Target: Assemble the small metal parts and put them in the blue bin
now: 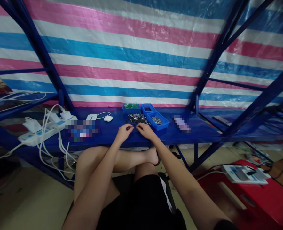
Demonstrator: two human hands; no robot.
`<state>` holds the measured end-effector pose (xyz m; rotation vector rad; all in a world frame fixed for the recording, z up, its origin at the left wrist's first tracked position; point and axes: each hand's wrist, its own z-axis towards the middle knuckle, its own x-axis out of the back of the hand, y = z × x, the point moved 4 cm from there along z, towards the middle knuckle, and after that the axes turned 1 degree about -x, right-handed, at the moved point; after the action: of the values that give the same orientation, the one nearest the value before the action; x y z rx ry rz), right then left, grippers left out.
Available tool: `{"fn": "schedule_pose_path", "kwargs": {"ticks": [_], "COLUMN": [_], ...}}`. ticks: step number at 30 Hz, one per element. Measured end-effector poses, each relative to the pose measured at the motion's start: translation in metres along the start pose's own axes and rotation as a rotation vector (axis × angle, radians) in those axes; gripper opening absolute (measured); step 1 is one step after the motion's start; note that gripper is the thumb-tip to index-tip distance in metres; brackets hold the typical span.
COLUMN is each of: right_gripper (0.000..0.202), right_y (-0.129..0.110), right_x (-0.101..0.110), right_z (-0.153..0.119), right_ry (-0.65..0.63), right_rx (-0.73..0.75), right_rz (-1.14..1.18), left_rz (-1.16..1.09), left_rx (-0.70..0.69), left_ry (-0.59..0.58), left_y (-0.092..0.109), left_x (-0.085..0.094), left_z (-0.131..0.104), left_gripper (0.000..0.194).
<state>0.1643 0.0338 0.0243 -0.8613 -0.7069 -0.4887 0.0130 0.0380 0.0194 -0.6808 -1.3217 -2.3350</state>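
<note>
Over the front part of the blue table (199, 131), the left hand (126, 129) and the right hand (144, 129) are close together but apart, each with its fingers curled and thumb drawn in. Whether either pinches a small piece cannot be told; the fingertips are too small to read.

Just beyond the fingertips lies a loose pile of small dark and silvery pieces (137, 118). Right of the pile, near the right hand, is a blue bin of silvery pieces (162, 127). Behind that bin is a smaller blue bin (149, 112) with dark contents, and to its left, behind the pile, a blue bin of green pieces (131, 111).

Farther right of the grip lies a flat, blurred-out pinkish object (182, 124). Well to the left are a small white square device (108, 118) with a cable, a flat white block (91, 117), a pixelated colourful item (82, 131), and a white power strip (52, 128) crowded with plugs and cables. Past everything on the table hangs a striped plastic sheet (131, 70).
</note>
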Motion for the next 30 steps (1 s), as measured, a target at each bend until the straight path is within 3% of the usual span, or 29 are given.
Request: {"fn": "schedule_pose_path", "kwargs": {"ticks": [7,11,15,21,27,30], "right_gripper": [0.014,0.016,0.018,0.017,0.022,0.022], "right_y": [0.000,-0.002,-0.005,-0.015,-0.025,-0.010], "right_x": [-0.004,-0.001,-0.001,0.000,0.018,0.042], "right_z": [-0.001,-0.001,-0.002,0.002,0.034,0.066], "right_ry": [-0.047,-0.024,-0.019,-0.100,-0.225,-0.149], "right_rx": [0.041,0.013,-0.006,0.005,0.040,-0.048], "right_rz": [-0.054,-0.065,-0.130,-0.337,-0.522,-0.614], "left_rz": [-0.053,0.021,0.130,0.219,0.278,0.330], "left_rx": [-0.046,-0.013,0.003,0.029,0.077,0.068], "left_ry": [0.006,0.044,0.000,-0.014,0.047,0.041], "left_y": [-0.001,-0.005,-0.006,-0.008,-0.010,-0.009], "left_x": [0.000,-0.001,-0.003,-0.002,0.000,-0.001], "left_z": [0.000,0.001,0.001,0.003,0.005,0.003], "left_gripper": [0.022,0.021,0.020,0.018,0.028,0.030]}}
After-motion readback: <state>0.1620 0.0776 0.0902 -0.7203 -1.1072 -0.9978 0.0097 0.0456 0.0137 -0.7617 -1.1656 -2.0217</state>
